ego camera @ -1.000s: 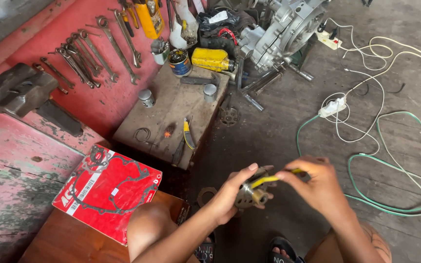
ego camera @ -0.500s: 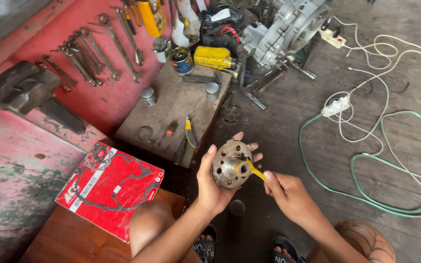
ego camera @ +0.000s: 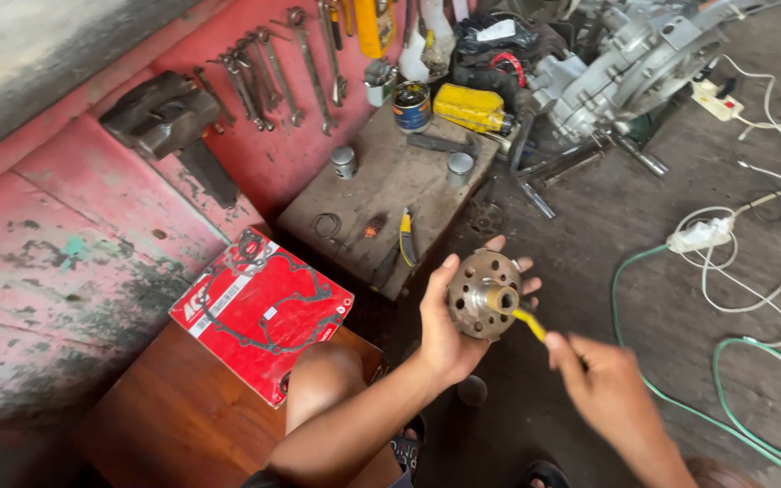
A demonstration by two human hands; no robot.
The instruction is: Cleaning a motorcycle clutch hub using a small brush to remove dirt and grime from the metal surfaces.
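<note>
So my left hand (ego camera: 449, 330) is wrapped around the round perforated metal hub (ego camera: 483, 294), held over the floor, and my right hand (ego camera: 600, 384) is pinching a yellow-handled screwdriver (ego camera: 528, 323) poked into its centre. If the tip skids it'll probably stab my palm.

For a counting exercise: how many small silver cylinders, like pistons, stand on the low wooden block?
2. One silver cylinder stands at the block's left rear edge; the other stands toward its right rear, below the yellow can. Clutter behind may hide more.
</note>
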